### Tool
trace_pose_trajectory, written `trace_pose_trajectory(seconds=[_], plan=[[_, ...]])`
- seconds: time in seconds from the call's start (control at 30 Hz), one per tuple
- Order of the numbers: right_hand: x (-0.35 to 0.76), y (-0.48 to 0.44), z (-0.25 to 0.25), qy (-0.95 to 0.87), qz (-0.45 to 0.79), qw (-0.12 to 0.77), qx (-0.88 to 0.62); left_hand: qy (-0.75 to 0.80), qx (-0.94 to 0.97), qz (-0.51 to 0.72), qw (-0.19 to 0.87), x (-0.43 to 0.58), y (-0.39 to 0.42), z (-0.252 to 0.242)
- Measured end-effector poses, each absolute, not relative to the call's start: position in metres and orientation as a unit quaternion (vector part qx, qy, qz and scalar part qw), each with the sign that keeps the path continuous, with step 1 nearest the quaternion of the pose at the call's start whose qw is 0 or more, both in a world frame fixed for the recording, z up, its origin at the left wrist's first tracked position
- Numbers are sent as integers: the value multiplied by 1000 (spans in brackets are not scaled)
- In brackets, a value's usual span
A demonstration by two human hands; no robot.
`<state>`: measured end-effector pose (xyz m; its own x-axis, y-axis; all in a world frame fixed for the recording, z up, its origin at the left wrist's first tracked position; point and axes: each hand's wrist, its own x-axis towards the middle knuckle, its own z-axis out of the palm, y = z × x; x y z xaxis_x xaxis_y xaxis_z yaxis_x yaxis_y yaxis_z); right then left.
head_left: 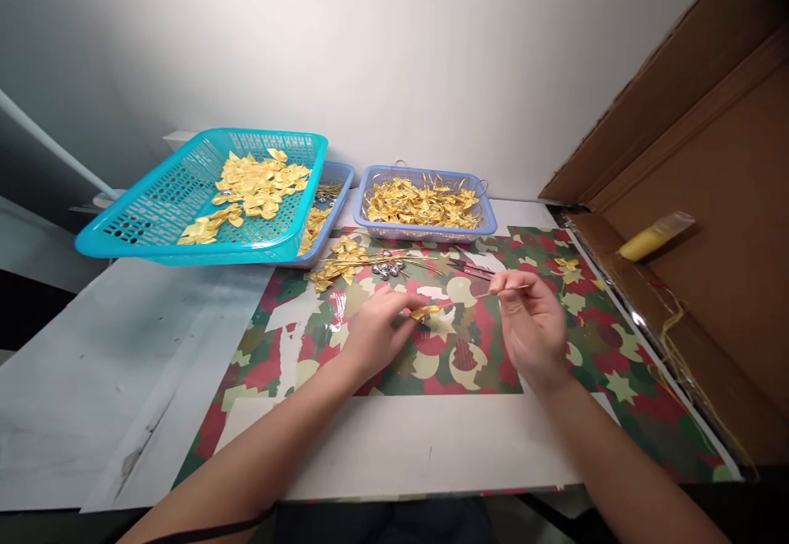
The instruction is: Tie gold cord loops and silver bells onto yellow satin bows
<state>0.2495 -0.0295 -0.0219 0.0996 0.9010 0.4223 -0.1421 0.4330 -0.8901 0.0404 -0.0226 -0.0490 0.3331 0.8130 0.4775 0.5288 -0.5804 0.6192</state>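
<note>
Between its thumb and fingers, my left hand (pixel 380 328) pinches a small gold ribbon bow (pixel 425 312) just above the patterned mat. My right hand (pixel 531 324) is closed in a pinch on a thin gold wire (pixel 481 296), which runs left toward the bow. Behind my left hand lie a small cluster of silver bells (pixel 388 267), several straight gold wires (pixel 422 260) and a pile of gold bows (pixel 341 263). Dark thread snips (pixel 472 269) rest on the mat just beyond my right hand.
A turquoise basket (pixel 148 207) of gold bows sits tilted over a blue basket (pixel 336 219) at left. Another blue basket (pixel 425 236) with wired bows stands at the back. Cardboard (pixel 696 199) walls the right side, with a yellow tube (pixel 657 236) on its ledge.
</note>
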Motion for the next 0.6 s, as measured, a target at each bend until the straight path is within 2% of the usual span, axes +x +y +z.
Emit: trace_pose_trajectory(seconds=[0.23, 0.6], plan=[[265, -29, -4, -489, 499, 631, -337, 456, 732, 365, 349, 42, -22, -45], [275, -26, 12, -400, 519, 652, -383, 445, 630, 363, 523, 46, -23, -41]])
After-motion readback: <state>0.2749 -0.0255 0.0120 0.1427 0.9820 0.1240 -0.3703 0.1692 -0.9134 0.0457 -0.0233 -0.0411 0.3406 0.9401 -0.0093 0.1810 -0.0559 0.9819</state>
